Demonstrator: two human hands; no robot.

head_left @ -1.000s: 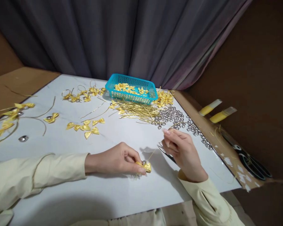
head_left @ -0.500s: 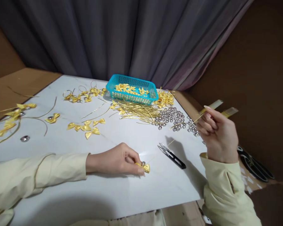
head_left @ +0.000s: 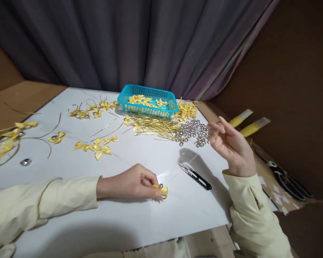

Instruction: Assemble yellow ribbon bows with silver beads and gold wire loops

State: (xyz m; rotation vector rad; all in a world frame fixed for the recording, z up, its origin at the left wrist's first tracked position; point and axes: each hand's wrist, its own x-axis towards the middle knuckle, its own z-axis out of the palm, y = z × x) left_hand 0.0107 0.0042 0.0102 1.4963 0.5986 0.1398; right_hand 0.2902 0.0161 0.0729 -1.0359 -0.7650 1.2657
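Head view: the left hand [head_left: 133,182] pinches a small yellow bow [head_left: 163,190] against the white table [head_left: 156,218]. Just right of the bow lie the thread snips [head_left: 196,175]. Beyond the snips, the right hand [head_left: 230,145] is raised, fingers loosely apart and empty, beside the silver beads [head_left: 192,132].

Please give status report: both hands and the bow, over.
Left hand pinches yellow bow on the table. Right hand raised above silver bells, fingers loosely curled. Thread snips lie between the hands.
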